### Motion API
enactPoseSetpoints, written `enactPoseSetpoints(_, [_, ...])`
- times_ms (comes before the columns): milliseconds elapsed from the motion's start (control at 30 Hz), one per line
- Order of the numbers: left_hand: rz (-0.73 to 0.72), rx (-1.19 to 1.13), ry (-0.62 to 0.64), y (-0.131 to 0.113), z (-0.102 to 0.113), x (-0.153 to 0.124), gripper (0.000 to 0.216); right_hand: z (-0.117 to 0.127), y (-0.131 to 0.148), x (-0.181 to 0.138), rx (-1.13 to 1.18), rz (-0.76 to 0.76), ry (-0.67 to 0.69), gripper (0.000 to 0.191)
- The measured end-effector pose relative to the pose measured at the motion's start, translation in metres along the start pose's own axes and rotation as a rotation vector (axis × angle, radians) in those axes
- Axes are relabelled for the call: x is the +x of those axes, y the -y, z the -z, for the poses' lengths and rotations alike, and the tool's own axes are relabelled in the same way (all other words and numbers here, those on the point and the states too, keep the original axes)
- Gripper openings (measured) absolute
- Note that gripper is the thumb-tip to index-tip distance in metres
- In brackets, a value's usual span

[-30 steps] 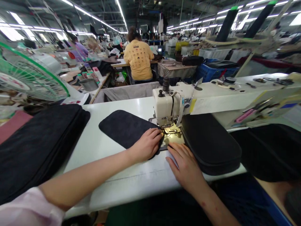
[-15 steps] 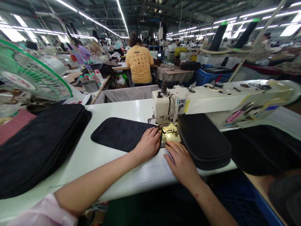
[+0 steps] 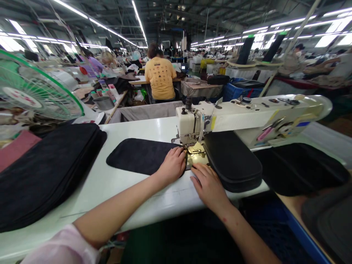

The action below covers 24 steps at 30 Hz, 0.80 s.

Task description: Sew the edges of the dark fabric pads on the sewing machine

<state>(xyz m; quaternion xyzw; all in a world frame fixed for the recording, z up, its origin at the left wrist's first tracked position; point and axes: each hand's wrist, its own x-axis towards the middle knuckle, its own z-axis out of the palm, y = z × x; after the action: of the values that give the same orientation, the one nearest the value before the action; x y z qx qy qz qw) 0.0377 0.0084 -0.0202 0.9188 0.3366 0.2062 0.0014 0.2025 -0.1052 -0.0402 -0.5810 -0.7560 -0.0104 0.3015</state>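
Note:
A flat black fabric piece (image 3: 139, 155) with rounded ends lies on the white sewing table (image 3: 118, 190), its right end under the needle of a cream sewing machine (image 3: 192, 124). My left hand (image 3: 173, 164) rests palm down on that right end, fingers together and flat, close to the presser foot. My right hand (image 3: 207, 183) lies flat on the table beside the lit needle plate (image 3: 198, 157), fingers stretched toward it. Neither hand grips anything.
A stack of black padded pieces (image 3: 233, 161) sits under the machine arm at right. A larger black stack (image 3: 44, 172) lies at left beside a green fan (image 3: 33, 91). A person in a yellow shirt (image 3: 160, 77) sits ahead, back turned. More black material (image 3: 302, 168) is at far right.
The black fabric piece has swung to lie more level, its left end further left. Both hands stay by the needle. The view has shifted a little.

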Motion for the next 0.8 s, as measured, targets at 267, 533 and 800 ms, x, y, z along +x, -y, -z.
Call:
enactPoseSetpoints(267, [-0.178, -0.122, 0.066, 0.011, 0.017, -0.005, 0.031, 0.020, 0.014, -0.019, 0.067, 0.160, -0.043, 0.024])
enactPoseSetpoints(533, [-0.258, -0.306, 0.261, 0.011, 0.056, -0.014, 0.023, 0.061, 0.000, -0.058, -0.065, 0.058, -0.163, 0.020])
enactPoseSetpoints(800, [0.025, 0.022, 0.450, -0.039, 0.078, -0.031, 0.021, 0.103, -0.064, -0.042, -0.255, -0.211, -0.280, 0.035])
